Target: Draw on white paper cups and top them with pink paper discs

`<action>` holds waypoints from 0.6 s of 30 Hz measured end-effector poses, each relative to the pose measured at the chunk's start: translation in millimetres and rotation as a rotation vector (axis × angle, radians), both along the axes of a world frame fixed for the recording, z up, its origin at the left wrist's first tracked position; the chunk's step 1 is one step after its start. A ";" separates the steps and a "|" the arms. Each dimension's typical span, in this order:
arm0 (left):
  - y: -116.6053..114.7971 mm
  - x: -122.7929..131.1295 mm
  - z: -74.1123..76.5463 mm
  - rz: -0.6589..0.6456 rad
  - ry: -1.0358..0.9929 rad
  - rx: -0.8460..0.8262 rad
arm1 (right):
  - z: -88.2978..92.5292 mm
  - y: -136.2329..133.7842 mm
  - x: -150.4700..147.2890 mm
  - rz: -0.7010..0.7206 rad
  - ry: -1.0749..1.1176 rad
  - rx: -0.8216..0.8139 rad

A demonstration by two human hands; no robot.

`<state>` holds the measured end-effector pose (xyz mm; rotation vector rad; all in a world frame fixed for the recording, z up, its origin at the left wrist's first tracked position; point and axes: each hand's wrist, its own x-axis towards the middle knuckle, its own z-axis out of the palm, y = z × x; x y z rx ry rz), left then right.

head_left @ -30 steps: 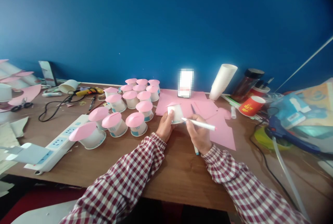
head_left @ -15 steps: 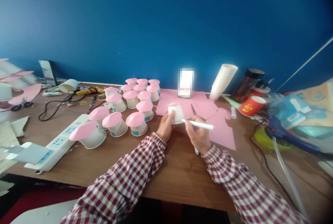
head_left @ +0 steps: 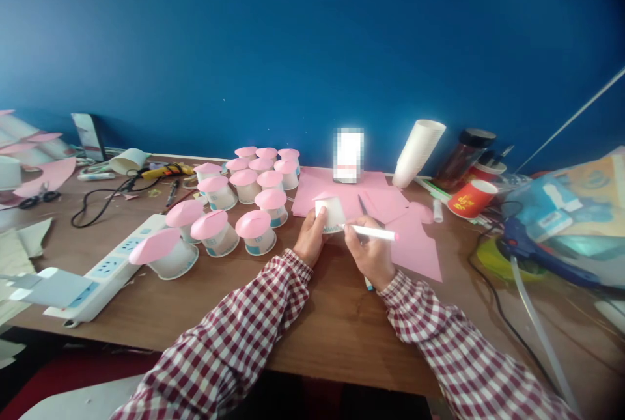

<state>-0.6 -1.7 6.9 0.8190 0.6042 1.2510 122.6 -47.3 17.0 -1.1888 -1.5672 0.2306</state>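
Desk (head_left: pixel 317 316) | left hand (head_left: pixel 311 241): cup (head_left: pixel 331 215) — right hand (head_left: pixel 374 256): pen (head_left: pixel 374 232) | capped cups (head_left: pixel 256 232) beside

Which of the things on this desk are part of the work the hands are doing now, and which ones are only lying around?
In hand: left hand gripping the small paper cup; right hand holding the white pen, tip at that cup; pink paper sheets beside them; pink-topped cups at left.
Lying about: power strip; scissors; red cup; stack of white cups; blue glue gun.
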 end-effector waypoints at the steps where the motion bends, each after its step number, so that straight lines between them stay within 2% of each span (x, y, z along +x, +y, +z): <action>1: 0.4 0.1 -0.7 0.004 0.006 -0.003 | 0.2 0.4 0.0 -0.004 0.001 -0.003; 18: 1.5 -0.3 -4.6 0.004 0.029 0.005 | 0.9 1.4 1.9 0.000 0.020 0.020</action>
